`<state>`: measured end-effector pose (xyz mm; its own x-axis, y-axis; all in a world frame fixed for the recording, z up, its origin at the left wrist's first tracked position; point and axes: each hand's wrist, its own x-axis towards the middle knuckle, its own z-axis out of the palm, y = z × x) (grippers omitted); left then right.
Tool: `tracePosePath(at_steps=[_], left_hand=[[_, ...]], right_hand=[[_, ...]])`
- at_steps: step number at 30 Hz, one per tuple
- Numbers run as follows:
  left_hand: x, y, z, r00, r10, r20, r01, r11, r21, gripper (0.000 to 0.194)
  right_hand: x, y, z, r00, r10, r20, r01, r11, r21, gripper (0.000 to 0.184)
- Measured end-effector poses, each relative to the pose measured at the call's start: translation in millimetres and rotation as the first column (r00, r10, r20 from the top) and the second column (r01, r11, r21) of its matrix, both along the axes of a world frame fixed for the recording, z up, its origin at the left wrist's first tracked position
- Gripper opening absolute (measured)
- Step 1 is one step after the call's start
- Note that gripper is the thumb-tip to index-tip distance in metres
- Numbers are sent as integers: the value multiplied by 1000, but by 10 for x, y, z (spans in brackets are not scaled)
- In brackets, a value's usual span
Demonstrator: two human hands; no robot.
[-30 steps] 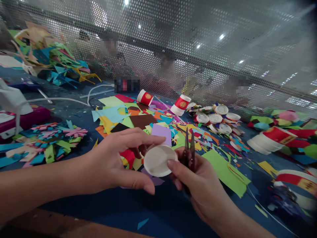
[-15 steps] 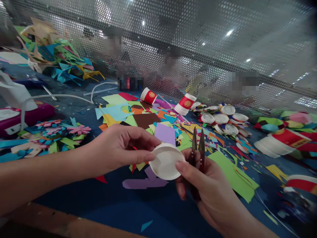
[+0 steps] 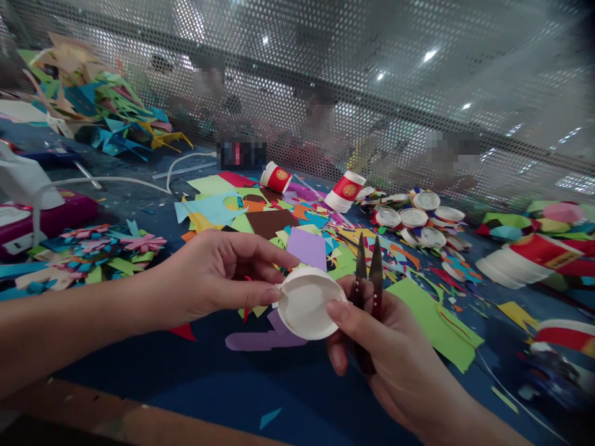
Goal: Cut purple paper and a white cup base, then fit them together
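Note:
A shallow white round paper cup bottom [image 3: 312,303] is held up in front of me, its hollow side facing me. My left hand [image 3: 227,272] pinches its left edge between thumb and fingers. On its right edge presses the thumb of my right hand [image 3: 379,337]. That same hand also grips a pair of scissors [image 3: 372,272], blades pointing up and slightly apart; their handles are mostly hidden in the palm. Below and behind the cup bottom lie purple paper pieces [image 3: 267,341] and a purple sheet [image 3: 307,248].
Coloured paper scraps cover the middle of the blue table [image 3: 162,396]. Two red-and-white paper cups [image 3: 344,191] stand tilted behind them. Stacked cups [image 3: 530,263] and round paper pieces [image 3: 413,217] lie to the right. A white cable [image 3: 106,181] crosses the left; a perforated metal screen [image 3: 297,80] closes the back.
The cup bottom has turned slightly and shifted a little left and down, with both hands still on it. The whole view has moved slightly.

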<state>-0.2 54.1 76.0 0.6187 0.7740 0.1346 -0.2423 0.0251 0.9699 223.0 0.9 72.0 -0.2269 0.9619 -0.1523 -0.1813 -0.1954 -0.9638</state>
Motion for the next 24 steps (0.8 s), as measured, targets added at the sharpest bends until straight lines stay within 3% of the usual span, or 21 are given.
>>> tracePosePath(at_steps=[7,13,24], left_hand=[[30,-7,-18,993,97,-67,-102,992,-77,31],[23,-3,-37,994,93,-64,-99,991,-92,29],[26,-15,-29,995,81,-50,-82,996,-26,27]], right_hand=[[-31,47,-6,999,-32,8,32,999,8,37],[-38,25,26,996,-88,18,88,996,-26,31],[-5,88,-60,998,14,-58,-17,999,-44,36]])
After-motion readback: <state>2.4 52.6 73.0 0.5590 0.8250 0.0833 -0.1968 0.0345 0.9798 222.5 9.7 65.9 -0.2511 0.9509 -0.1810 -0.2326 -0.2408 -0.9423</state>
